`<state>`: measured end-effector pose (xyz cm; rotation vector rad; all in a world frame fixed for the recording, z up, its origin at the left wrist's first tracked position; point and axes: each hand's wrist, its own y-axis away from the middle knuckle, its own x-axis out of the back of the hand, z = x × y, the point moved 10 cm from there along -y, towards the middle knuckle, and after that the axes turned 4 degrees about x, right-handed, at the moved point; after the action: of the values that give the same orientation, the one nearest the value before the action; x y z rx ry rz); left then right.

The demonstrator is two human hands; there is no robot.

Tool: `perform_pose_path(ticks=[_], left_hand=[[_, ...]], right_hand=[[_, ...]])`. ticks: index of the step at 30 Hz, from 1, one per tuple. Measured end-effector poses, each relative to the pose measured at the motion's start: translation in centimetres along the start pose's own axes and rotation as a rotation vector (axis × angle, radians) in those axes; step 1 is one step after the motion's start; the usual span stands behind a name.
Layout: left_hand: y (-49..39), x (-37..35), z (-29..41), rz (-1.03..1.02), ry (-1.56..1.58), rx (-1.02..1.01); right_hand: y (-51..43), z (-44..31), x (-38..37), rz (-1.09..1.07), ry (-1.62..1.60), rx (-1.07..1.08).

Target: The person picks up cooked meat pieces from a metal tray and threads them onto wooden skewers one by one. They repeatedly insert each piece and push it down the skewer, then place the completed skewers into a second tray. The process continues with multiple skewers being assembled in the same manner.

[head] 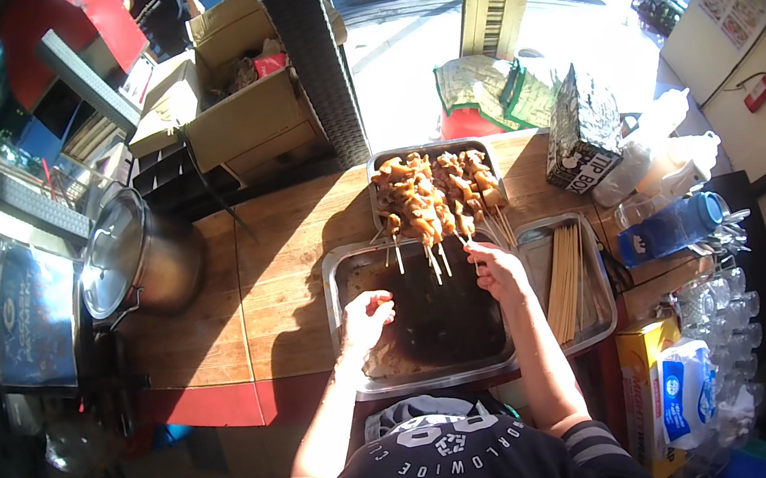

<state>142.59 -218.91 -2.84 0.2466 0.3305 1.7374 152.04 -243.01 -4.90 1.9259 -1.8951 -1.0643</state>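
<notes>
Threaded meat skewers [421, 194] lie piled on a metal tray [376, 194] at the back, their sticks pointing toward me. My right hand [498, 269] grips the stick of one skewer at the pile's front edge. Over the left part of a larger metal tray [335, 308], which holds a dark liquid, my left hand [369, 317] hovers with curled fingers; nothing shows between them. Bare bamboo sticks [565, 281] lie in a narrower metal tray [605, 293] at the right.
A lidded metal pot [165, 256] stands at the left of the wooden counter [209, 336]. On the right are a tip box [582, 137], plastic bottles [681, 159] and a blue container [670, 229]. Behind stands an open cardboard box [249, 121]. A person [163, 14] is at the far left back.
</notes>
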Motion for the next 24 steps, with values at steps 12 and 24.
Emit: perform_pose_path(ticks=[12, 24], left_hand=[[0.3, -0.1, 0.1, -0.01, 0.009, 0.023], [0.5, -0.9, 0.5, -0.029, 0.008, 0.03]], right_hand=[[2.7, -2.8, 3.8, 0.091, 0.349, 0.278], [11.9, -7.8, 3.9, 0.389, 0.701, 0.821]])
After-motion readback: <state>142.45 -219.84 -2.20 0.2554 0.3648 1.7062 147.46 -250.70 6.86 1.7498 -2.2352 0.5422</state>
